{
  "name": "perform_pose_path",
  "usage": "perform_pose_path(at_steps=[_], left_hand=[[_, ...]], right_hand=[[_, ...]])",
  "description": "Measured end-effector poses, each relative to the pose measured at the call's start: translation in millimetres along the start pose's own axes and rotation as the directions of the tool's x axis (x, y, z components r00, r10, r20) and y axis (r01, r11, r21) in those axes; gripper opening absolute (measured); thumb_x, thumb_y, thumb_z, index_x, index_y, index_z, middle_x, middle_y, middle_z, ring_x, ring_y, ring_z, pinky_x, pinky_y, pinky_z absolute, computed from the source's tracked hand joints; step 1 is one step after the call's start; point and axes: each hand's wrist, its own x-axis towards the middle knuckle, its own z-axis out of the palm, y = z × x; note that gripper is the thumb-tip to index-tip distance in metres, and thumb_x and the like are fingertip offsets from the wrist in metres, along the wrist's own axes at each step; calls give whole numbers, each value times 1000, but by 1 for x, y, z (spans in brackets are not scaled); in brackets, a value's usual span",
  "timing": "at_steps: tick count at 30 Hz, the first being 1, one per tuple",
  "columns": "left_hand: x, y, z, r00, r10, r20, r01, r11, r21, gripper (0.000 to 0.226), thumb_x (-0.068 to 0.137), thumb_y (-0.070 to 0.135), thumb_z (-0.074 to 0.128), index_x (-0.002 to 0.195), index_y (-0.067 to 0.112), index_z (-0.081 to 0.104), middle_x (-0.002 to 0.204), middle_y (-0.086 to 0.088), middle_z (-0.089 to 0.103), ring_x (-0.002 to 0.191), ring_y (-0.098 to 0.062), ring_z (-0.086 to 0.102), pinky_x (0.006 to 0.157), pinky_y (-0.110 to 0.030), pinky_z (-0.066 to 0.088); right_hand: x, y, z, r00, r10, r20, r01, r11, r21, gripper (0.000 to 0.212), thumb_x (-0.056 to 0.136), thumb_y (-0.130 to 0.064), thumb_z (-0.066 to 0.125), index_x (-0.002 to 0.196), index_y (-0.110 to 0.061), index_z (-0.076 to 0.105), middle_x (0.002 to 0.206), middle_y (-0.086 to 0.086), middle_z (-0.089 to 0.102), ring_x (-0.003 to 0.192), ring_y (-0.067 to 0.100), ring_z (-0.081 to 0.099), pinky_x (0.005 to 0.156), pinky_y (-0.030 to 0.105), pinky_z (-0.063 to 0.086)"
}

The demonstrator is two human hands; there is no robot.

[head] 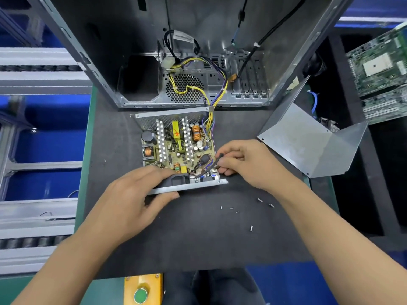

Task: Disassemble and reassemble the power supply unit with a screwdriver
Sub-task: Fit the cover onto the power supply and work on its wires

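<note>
- Power supply unit lies open on the dark worktop, just in front of the empty computer case; its cover lies apart on the right side.
- Left hand grips the near metal wall of the unit, the thumb below the edge and the fingers curled over the black fan part.
- Right hand has its fingers bent around a small dark wire bundle at the near right corner of the board; it is not clear if they pinch the wires or a small tool.
- Chassis is of thin sheet metal: it looks stiff and not very heavy, but the cut edges may be sharp, so the flat walls are the best place to take hold.
- Circuit board seems fragile; the heatsinks, the copper coils and the capacitors should not be pressed or pulled.
- Yellow cable harness runs from the unit into the case, so the unit probably cannot be moved far without pulling on it.
- Loose screws lie on the worktop near the right forearm; they are small and can roll easily.
- No screwdriver is clearly visible.
</note>
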Motion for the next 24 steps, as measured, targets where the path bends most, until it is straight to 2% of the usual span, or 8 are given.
perform_pose_path(at_steps=[4,8,11,16,20,24], left_hand=[[0,1,0,1000,-9,2,9,1000,-8,46,91,52,51,119,18,66,101,8,67,92,-18,65,77,-39,58],[0,2,-1,1000,-23,9,23,1000,-11,48,90,53,50,120,19,66,101,8,67,94,-16,64,78,-38,56],[0,3,0,1000,-27,11,28,999,-23,49,90,53,49,121,18,66,101,8,67,93,-18,64,78,-40,57],[0,3,0,999,-38,8,38,999,-26,51,90,55,47,121,20,66,103,9,67,94,-15,62,77,-39,56],[-1,3,1,1000,-26,5,26,999,-28,49,91,55,48,121,21,66,104,10,67,95,-13,61,76,-37,56],[-1,1,1,1000,-26,-4,26,999,-30,49,91,55,48,121,20,66,103,11,67,94,-13,61,75,-38,56]], right_hand=[[-1,2,2,1000,8,-4,-8,1000,19,20,86,-5,72,79,-24,74,66,2,72,63,13,66,67,25,57],[1,2,5,999,35,32,-33,998,-54,20,87,-8,71,79,-26,72,67,1,73,67,20,69,71,31,60],[1,1,6,999,45,22,-43,996,-82,17,87,-9,71,81,-24,70,68,-1,73,70,22,73,66,23,57],[-2,-3,11,997,74,-31,-78,988,-134,12,84,-7,69,84,-19,72,64,-3,73,56,5,64,55,8,44],[-5,-11,13,995,57,-76,-72,974,-216,14,78,-6,68,81,-17,75,59,-5,70,47,-1,57,45,6,37],[-5,-19,15,997,26,-74,-49,943,-328,8,78,-8,73,77,-16,76,50,-7,64,38,-2,51,42,4,34]])
